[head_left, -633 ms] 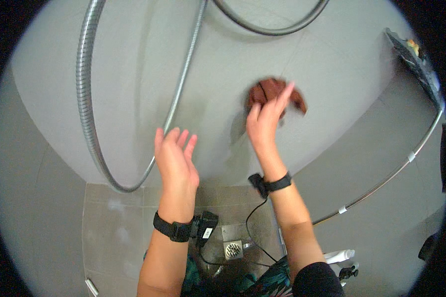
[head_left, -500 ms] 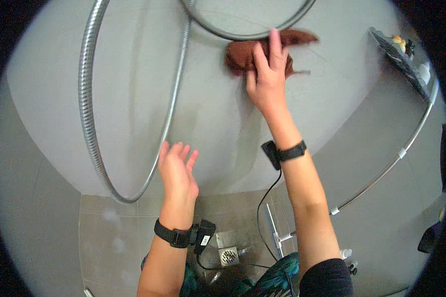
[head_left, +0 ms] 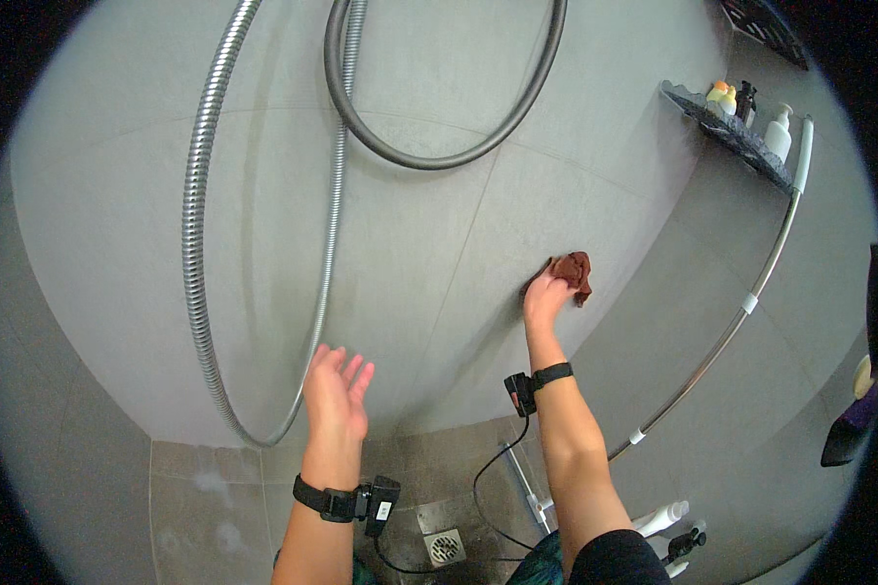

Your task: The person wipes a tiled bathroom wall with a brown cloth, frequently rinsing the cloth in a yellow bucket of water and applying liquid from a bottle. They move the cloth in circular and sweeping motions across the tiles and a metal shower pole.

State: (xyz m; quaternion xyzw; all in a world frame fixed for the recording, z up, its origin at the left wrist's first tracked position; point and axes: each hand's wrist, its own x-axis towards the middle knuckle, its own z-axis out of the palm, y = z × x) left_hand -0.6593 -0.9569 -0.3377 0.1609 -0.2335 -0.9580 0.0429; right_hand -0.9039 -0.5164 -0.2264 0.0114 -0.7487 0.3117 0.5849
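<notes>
My right hand (head_left: 548, 300) holds a crumpled dark red-brown cloth (head_left: 574, 273) against the grey tiled wall (head_left: 463, 234). Part of the cloth sticks out above and to the right of the fingers; the hand covers the rest. Lower left, my left hand (head_left: 336, 395) is raised with fingers apart and nothing in it. It is closest to a ribbed metal shower hose (head_left: 195, 195), which hangs in a long loop; whether the fingertips touch the hose I cannot tell. Each wrist wears a black strap with a small black box and a cable.
A smooth grey hose (head_left: 434, 162) loops down at the top middle. On the right, a dark corner shelf (head_left: 727, 135) bears bottles and small yellow figures, beside a metal rail (head_left: 712, 363). A square drain (head_left: 445, 548) lies in the floor, with white bottles (head_left: 661, 519) at lower right.
My right hand has moved the cloth down and to the right along the wall, away from the grey hose. The left hand stays open near the metal hose. The view has shifted upward.
</notes>
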